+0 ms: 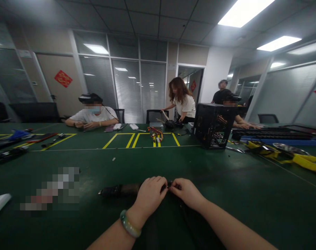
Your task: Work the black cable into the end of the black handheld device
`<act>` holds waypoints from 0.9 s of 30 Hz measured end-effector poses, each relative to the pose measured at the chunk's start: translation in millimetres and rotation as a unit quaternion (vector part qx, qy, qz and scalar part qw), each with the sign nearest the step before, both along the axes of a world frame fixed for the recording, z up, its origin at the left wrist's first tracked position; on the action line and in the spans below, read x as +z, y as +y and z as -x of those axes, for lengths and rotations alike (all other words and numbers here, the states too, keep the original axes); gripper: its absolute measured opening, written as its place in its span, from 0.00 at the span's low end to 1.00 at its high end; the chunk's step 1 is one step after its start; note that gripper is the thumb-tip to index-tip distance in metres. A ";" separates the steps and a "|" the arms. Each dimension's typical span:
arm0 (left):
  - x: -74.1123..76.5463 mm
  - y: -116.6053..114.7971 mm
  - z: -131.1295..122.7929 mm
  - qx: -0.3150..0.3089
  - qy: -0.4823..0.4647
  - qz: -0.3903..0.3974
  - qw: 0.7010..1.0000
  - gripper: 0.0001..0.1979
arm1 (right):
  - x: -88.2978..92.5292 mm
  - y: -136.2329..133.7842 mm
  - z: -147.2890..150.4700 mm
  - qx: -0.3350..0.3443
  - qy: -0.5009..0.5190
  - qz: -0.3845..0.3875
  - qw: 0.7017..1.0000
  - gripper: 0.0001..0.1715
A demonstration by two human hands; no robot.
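A dark, cylindrical electric screwdriver (129, 189) lies on the green table, its black collar and metal tip facing left. My left hand (153, 189) is closed over its right end, hiding that part. Close beside it, my right hand (184, 191) pinches a small black cable end (170, 183) between thumb and fingers. The fingertips of both hands almost meet there, and the exact join is hidden. A dark cable (183, 208) trails down toward me under my right forearm.
Ahead stand a black computer case (212, 125) and a bundle of coloured wires (157, 133). Yellow straps (307, 161) lie right, dark tools (13, 152) left. A white object (0, 205) sits at the left edge. Several people are across the table.
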State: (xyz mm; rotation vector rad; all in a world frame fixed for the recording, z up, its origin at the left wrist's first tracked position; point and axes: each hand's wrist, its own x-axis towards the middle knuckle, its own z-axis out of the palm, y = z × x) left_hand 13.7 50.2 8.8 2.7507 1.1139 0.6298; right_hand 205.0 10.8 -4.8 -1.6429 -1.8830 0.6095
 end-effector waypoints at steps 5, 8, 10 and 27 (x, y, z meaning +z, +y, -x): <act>0.9 -1.3 2.8 -0.006 -0.003 0.001 1.000 0.03 | -0.4 0.4 1.6 0.003 -0.005 -0.006 1.000 0.12; 0.1 -2.4 3.7 -0.011 -0.001 -0.003 1.000 0.04 | -2.6 1.1 1.3 0.007 0.002 -0.006 1.000 0.12; -0.6 -3.0 3.7 -0.015 -0.004 -0.004 1.000 0.04 | -4.3 1.7 0.7 0.007 0.007 -0.002 1.000 0.12; -5.3 -0.1 1.2 0.001 -0.038 0.022 0.999 0.03 | -4.8 3.1 0.9 0.008 0.016 0.001 1.000 0.10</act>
